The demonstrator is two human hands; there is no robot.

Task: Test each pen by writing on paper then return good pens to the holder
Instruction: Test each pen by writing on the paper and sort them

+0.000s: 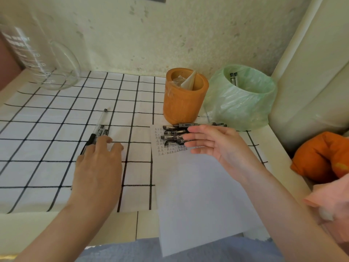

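Both hands are spread, gripping nothing: the left hand lies palm down on the checked cloth, fingertips touching a few loose pens; the right hand reaches with straight fingers against a pile of pens lying on the written top edge of the paper sheet. Just behind that pile stands the orange pen holder, with crumpled wrapping inside. Beside it on the counter sits a green-bagged bin with two pens inside
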